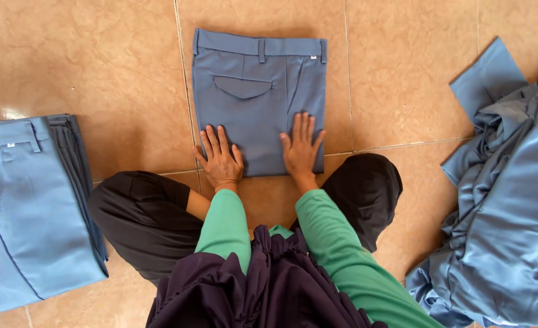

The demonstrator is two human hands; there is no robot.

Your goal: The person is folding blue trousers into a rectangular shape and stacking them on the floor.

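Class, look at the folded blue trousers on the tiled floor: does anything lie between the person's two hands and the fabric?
Nothing visible does. The left hand and right hand both lie flat on the near edge of the folded blue trousers.

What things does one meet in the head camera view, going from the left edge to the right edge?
Stack of folded light blue trousers → left hand, flat on the folded blue trousers → right hand, flat on the same trousers → loose heap of unfolded blue-grey garments.
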